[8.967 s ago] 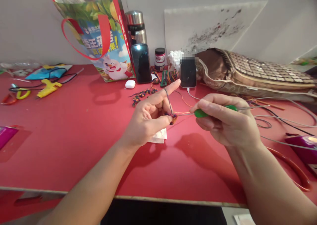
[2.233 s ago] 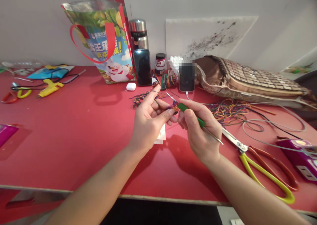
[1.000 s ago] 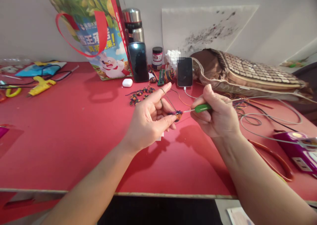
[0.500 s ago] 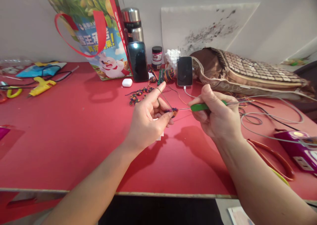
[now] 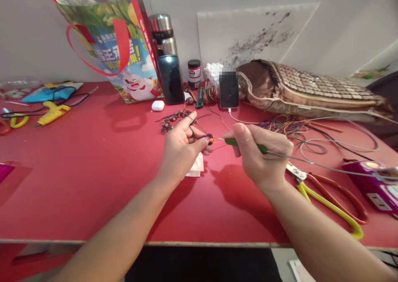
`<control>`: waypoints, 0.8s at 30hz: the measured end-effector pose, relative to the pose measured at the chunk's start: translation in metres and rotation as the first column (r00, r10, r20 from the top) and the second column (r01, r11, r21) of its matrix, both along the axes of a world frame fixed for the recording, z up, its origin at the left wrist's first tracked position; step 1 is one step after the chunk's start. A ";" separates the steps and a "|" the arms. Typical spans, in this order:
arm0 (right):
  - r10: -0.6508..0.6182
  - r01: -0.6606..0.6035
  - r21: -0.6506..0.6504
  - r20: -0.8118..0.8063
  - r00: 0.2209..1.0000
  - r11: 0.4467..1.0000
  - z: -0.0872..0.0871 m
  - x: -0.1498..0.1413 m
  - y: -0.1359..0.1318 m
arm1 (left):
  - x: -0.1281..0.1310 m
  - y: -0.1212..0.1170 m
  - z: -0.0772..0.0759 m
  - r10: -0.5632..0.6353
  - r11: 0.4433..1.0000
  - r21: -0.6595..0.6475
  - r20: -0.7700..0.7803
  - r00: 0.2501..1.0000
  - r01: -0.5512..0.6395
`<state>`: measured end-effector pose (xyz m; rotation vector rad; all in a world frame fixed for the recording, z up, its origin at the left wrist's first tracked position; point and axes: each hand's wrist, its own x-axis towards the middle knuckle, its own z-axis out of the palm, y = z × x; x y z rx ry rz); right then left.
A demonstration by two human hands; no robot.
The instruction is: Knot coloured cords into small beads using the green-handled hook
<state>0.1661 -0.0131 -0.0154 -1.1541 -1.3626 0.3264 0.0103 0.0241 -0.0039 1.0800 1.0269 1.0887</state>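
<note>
My left hand [image 5: 183, 147] pinches a small multicoloured crochet piece [image 5: 211, 139] between thumb and fingers, with a strand of yarn running up over its raised index finger. My right hand [image 5: 261, 149] is closed around the green handle of a crochet hook [image 5: 231, 142]. The hook's thin metal shaft reaches left to the crochet piece; its tip is hidden there. Just beyond my left hand lies a curled crocheted strip [image 5: 168, 124] in the same dark and orange colours. White paper [image 5: 196, 167] lies partly beneath my left hand.
Pliers with red and yellow handles [image 5: 329, 195] lie by my right forearm, near a purple power socket [image 5: 373, 182]. Loose yarn [image 5: 284, 124], a sequined bag [image 5: 323, 85], two phones [image 5: 171, 79] and a shopping bag [image 5: 133, 54] line the back. A yellow glue gun [image 5: 52, 113] rests left.
Both hands have shifted slightly left, and my right hand has dropped a little, tilting the hook. More of the pliers and the loose yarn shows now. The view has shifted slightly.
</note>
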 end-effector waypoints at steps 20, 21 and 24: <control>0.045 -0.043 0.054 -0.036 0.998 0.998 -0.009 0.002 0.003 | -0.005 0.003 0.000 -0.043 0.990 -0.118 0.251 0.967 0.074; 0.074 -0.074 0.108 0.007 0.997 0.991 -0.012 0.003 0.004 | -0.006 0.004 0.001 -0.031 0.979 -0.184 0.294 0.955 0.088; 0.123 -0.201 0.310 0.253 0.960 0.929 -0.020 0.006 0.008 | -0.007 0.007 0.004 0.025 0.920 -0.371 0.375 0.927 0.126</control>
